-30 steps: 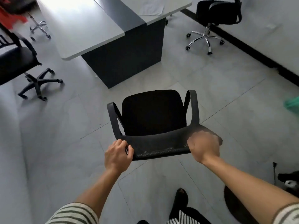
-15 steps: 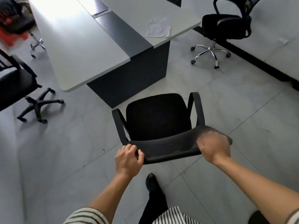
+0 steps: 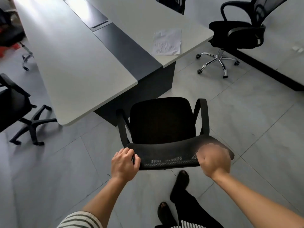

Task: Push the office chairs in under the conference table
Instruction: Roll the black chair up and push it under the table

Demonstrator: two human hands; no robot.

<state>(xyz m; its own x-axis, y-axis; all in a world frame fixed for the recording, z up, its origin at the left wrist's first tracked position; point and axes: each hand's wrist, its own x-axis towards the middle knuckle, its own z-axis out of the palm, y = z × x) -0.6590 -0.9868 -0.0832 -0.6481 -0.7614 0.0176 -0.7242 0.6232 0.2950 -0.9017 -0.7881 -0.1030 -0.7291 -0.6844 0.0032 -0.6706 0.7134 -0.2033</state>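
Both hands, left [image 3: 125,163] and right [image 3: 213,160], grip the chair [image 3: 162,122] backrest's top edge, seat facing the counter [image 3: 79,63] end.

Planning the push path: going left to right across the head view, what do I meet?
Black-base chair → left hand → sheet of paper → chrome-base chair. The held chair and right hand overlap these, so left out.
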